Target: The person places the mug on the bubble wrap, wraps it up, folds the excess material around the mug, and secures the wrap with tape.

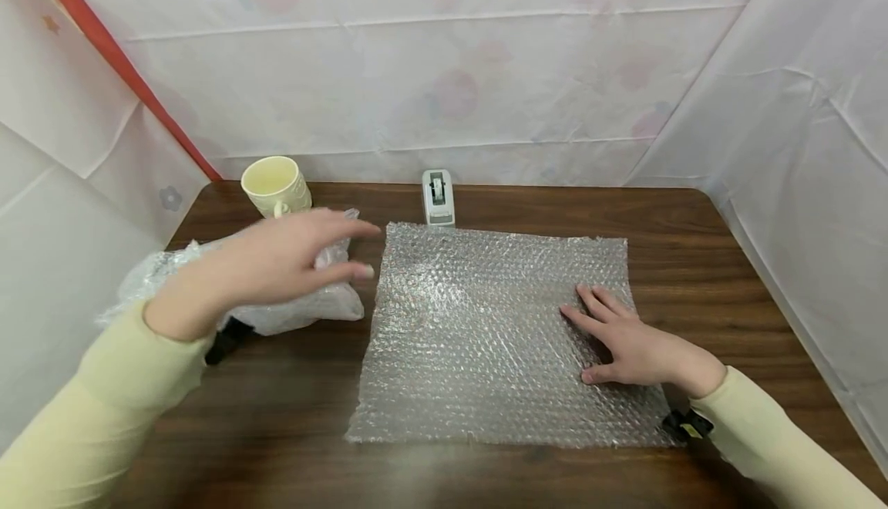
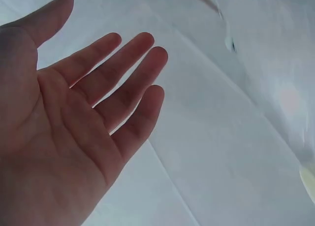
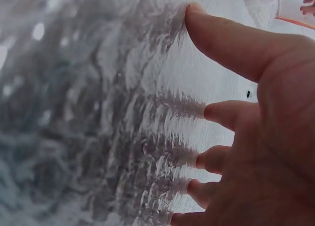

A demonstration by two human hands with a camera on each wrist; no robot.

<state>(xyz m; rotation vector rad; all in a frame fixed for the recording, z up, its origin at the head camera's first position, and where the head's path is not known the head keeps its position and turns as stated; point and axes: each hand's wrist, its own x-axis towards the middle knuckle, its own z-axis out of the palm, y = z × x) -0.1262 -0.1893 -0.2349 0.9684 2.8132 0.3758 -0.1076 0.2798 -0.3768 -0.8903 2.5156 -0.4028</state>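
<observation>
A square sheet of bubble wrap [image 1: 486,339] lies flat on the dark wooden table. On its right side rests my right hand [image 1: 631,343], fingers spread and fingertips touching the sheet; the right wrist view shows the fingertips [image 3: 216,113] against the bubbles. My left hand [image 1: 270,258] is raised left of the sheet, above a crumpled bundle of clear plastic wrap [image 1: 305,312]. Nothing is in its palm [image 2: 64,132], and the fingers are loosely extended. The forearm and hand cover part of the bundle, so what it contains cannot be told.
A pale yellow mug [image 1: 277,185] stands at the back left, behind the bundle. A white tape dispenser [image 1: 438,197] sits at the sheet's far edge. White patterned cloth [image 1: 451,69] walls off the back and both sides of the table [image 1: 680,224].
</observation>
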